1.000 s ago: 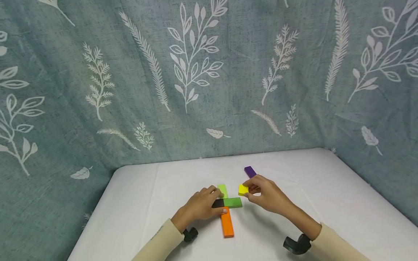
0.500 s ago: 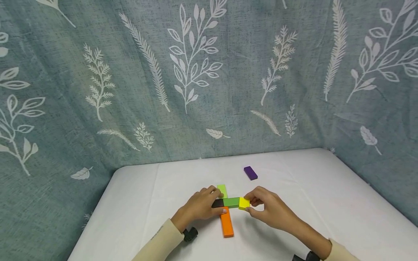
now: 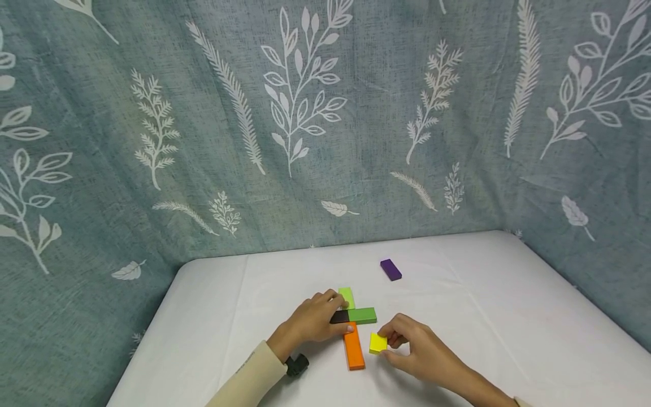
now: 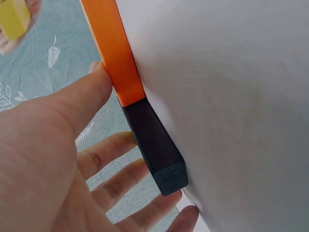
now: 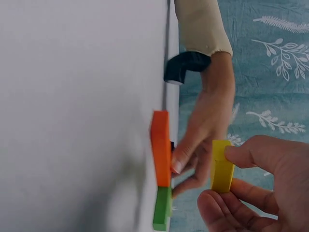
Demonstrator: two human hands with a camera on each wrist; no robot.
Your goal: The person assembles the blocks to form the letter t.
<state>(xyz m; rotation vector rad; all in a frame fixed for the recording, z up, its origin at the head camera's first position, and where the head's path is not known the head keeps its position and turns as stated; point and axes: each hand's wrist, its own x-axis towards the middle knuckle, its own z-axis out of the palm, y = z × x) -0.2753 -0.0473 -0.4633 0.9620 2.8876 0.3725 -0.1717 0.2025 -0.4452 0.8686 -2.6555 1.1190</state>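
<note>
Head view: the left hand (image 3: 316, 319) rests over the black block (image 3: 339, 317), fingers apart, thumb touching the orange block (image 3: 354, 347) — the green block (image 3: 363, 316) extends rightward from that hand. Beyond, the right hand (image 3: 419, 350) pinches the yellow block (image 3: 378, 344), which has just shifted from the green block's end toward the person — its place seems unsettled.

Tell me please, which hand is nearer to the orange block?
Left. The left hand touches the far end of the orange block with its thumb; the right hand, pinching the yellow block, is apart, to its right.
</note>
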